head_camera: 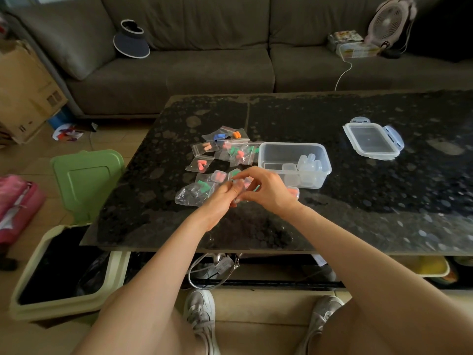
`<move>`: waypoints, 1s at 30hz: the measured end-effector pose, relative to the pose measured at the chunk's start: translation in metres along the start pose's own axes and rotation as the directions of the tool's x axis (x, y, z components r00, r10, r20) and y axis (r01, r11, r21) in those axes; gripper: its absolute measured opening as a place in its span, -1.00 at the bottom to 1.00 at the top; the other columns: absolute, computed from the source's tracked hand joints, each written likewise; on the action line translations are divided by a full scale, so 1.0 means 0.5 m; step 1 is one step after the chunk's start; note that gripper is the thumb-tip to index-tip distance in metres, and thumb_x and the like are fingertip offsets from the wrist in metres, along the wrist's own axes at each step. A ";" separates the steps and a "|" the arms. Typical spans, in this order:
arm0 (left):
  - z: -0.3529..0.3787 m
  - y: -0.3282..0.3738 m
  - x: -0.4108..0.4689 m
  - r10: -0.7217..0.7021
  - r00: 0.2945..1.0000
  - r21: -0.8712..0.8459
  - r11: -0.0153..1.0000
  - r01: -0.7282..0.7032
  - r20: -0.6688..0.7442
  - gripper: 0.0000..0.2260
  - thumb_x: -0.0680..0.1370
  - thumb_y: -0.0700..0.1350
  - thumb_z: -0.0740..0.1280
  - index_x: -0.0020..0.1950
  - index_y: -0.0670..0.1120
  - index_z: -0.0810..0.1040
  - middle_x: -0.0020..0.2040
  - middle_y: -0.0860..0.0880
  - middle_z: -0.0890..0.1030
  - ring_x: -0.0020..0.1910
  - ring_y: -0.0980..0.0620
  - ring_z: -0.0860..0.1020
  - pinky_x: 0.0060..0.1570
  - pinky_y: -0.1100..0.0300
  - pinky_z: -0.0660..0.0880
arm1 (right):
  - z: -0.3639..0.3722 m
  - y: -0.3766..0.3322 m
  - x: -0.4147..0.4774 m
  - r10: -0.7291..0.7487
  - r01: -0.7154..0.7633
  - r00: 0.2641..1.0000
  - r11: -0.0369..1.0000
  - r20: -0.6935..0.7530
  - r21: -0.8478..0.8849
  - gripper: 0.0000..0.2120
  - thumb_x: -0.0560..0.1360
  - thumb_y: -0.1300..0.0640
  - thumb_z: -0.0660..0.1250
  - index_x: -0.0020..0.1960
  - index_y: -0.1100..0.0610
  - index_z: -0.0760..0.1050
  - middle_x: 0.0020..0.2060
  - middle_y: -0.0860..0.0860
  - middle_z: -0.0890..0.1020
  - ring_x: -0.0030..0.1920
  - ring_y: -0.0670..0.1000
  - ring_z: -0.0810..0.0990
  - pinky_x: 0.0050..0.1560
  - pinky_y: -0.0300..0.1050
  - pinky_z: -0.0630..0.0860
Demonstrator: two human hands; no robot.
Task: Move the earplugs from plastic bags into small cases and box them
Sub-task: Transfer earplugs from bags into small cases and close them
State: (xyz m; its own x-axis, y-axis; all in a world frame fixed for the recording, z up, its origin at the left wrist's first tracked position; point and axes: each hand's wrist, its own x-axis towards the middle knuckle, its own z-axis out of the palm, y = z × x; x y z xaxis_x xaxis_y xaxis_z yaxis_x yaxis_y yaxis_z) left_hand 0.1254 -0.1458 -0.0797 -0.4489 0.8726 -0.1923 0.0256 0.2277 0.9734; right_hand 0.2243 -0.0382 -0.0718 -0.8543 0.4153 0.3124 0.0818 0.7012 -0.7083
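Left hand [217,201] and right hand [267,192] meet over the table [345,221], both pinching one little clear bag [237,199]; pretty sure this is the bag-opening step, so next up is tipping the plugs out and grabbing a case; the other bagged earplugs [225,149], all bright colours, lie scattered just behind, left of the clear box [266,156] with empty cases [308,163] inside; its lid [372,139] sits well off right.

Clutter around the dark speckled table [384,201]

A grey sofa [204,65] carries a visor hat [131,39] near its left corner and a small fan [389,21] at its right end; an open bin [64,312] with a green lid [87,180] stands beside the table's left edge.
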 end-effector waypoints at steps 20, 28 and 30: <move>0.028 -0.005 -0.002 0.028 0.988 0.054 0.998 -0.020 -0.155 -0.75 0.61 0.03 0.19 0.18 -0.11 0.42 0.03 0.03 0.56 -0.08 0.25 0.52 0.05 0.32 0.35 | 0.014 0.004 -0.008 0.060 -0.061 0.998 0.998 -0.011 -0.022 -0.69 0.37 0.26 0.51 0.07 0.17 0.53 -0.14 -0.09 0.55 -0.24 -0.14 0.56 -0.23 -0.47 0.48; 0.024 -0.017 0.006 -0.007 0.987 0.079 0.997 0.020 -0.162 -0.65 0.61 0.07 0.16 0.20 -0.18 0.44 0.07 -0.10 0.56 0.00 0.04 0.51 0.02 0.18 0.42 | 0.024 0.006 -0.002 0.039 -0.049 0.994 0.994 -0.098 -0.102 -0.67 0.40 0.25 0.49 0.12 0.08 0.51 0.03 -0.02 0.61 -0.19 -0.09 0.59 -0.13 -0.23 0.57; 0.026 -0.014 0.005 -0.049 0.988 -0.010 0.999 0.048 -0.144 -0.61 0.62 0.07 0.14 0.22 -0.23 0.45 -0.09 -0.02 0.54 -0.20 0.10 0.43 -0.12 0.23 0.39 | 0.025 0.004 0.001 0.040 -0.052 0.993 0.993 -0.109 -0.107 -0.65 0.41 0.26 0.47 0.14 0.06 0.49 0.03 -0.04 0.60 -0.20 -0.10 0.58 -0.15 -0.27 0.55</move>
State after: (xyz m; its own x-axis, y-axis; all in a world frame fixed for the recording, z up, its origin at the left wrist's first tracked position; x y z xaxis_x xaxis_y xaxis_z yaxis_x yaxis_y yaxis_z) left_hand 0.1356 -0.1398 -0.0886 -0.5739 0.7889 -0.2198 -0.0053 0.2648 0.9643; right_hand 0.2177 -0.0440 -0.0810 -0.7892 0.5040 0.3509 0.1807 0.7367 -0.6516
